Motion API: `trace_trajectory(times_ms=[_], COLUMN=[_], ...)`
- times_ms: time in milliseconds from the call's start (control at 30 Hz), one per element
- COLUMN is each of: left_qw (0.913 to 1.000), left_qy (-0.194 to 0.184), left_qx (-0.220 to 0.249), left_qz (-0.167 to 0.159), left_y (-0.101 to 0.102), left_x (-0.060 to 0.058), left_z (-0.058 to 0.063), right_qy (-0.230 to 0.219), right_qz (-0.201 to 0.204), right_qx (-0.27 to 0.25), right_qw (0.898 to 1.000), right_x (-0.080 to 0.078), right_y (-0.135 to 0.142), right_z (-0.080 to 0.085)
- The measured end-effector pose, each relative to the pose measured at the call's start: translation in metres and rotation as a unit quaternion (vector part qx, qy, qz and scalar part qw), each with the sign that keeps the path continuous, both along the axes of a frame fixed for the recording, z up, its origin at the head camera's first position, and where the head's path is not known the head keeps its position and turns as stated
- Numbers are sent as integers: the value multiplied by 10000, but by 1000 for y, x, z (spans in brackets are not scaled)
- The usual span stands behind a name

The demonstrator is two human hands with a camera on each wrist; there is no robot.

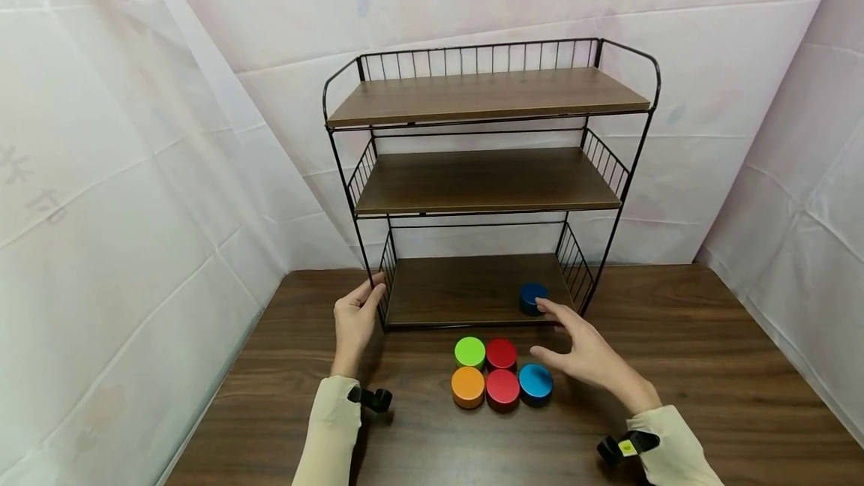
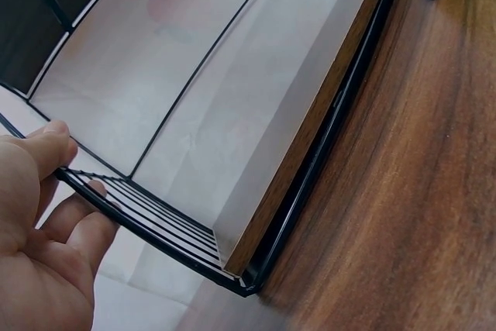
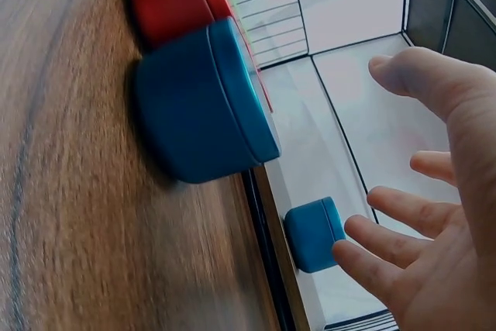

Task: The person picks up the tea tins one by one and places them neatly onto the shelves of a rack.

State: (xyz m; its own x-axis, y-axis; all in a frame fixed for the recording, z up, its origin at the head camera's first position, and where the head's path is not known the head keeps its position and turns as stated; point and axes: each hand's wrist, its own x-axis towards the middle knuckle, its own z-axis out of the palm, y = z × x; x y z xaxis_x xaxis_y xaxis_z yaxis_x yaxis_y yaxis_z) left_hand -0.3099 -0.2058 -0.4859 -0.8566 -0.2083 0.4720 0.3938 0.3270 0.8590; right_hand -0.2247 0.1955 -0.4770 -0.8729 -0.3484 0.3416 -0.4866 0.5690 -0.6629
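Left hand: lower left of centre in the head view, the left hand (image 1: pixel 354 321) grasps the rack's front upright (image 2: pixel 155 240), thumb on one side of the bar and fingers on the other.
Right hand: right of centre, low in the frame, the right hand (image 1: pixel 587 351) is unclenched and free, thumb and fingers spread.
Shelf tin: the dark blue tin (image 1: pixel 533 297) stands upright on the bottom board (image 1: pixel 459 291), toward its right end; the right fingertips are right at its side, and whether they touch it cannot be told.
Rack: the three-tier rack (image 1: pixel 486 180), black wire with brown boards, stands on the counter (image 1: pixel 270 396), filling the middle of the frame.
Back row of tins: a green tin (image 1: pixel 469 351) and, to its right, a dark red tin (image 1: pixel 502 353), on the counter below the rack in the frame.
Front row of tins: from left, an orange tin (image 1: pixel 468 385), a bright red tin (image 1: pixel 502 388) and a light blue tin (image 1: pixel 536 382), set close together.
Sleeves: cream, at the bottom edge, with a black wrist camera (image 1: pixel 370 399) on the left one.
Backdrop: pale patterned cloth (image 1: pixel 135 171) across the upper frame and both sides.
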Motion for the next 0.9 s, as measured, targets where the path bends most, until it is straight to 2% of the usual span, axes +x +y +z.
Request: trace_trajectory(times_ms=[200, 433, 500, 733, 900], left_qw=[9998, 9999, 9998, 9999, 9998], left_qy=[-134, -70, -118, -106, -134], left_qx=[121, 23, 36, 72, 110], left_qz=[-89, -107, -122, 11, -25], left_y=[2, 7, 7, 0, 0], left_x=[2, 19, 20, 1, 1], left_z=[2, 26, 27, 0, 0], right_qy=[49, 186, 179, -13, 121], right_qz=[99, 178, 200, 172, 214], right_qx=[99, 298, 378, 705, 882], right_qw=[9999, 9992, 9989, 9974, 9958], right_x=[4, 10, 12, 22, 29], right_y=[-2, 0, 0, 3, 5], right_z=[1, 0, -1, -3, -6])
